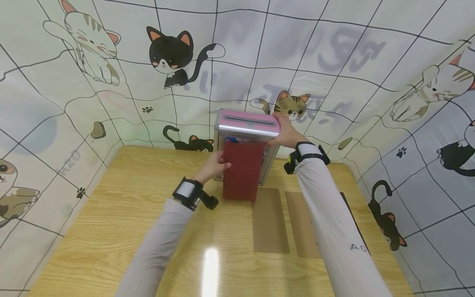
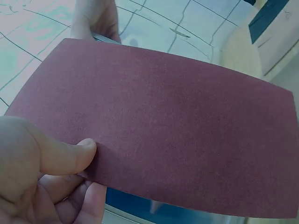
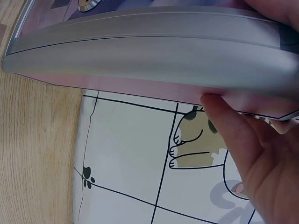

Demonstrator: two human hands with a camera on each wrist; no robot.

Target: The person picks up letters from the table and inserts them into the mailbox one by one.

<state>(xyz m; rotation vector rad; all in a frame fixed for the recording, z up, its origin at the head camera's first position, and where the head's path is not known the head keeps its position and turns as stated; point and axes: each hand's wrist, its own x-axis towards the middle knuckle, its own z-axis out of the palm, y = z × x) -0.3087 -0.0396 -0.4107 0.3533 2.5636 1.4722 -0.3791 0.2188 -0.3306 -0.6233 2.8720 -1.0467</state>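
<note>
The left hand [image 1: 211, 167] pinches the left edge of the red card [image 1: 242, 173], which looks light, fairly stiff and best held by its edges, on the near side of the pink-topped box [image 1: 248, 126], whose right end the right hand [image 1: 287, 132] grips.

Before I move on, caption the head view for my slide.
Left grip pinches a red card before a pink-topped box; right grip holds the box's end.

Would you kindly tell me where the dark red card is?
Near the centre of the head view, the dark red card is pinched at its left edge by the left hand, in front of the pink-topped silver box.
</note>
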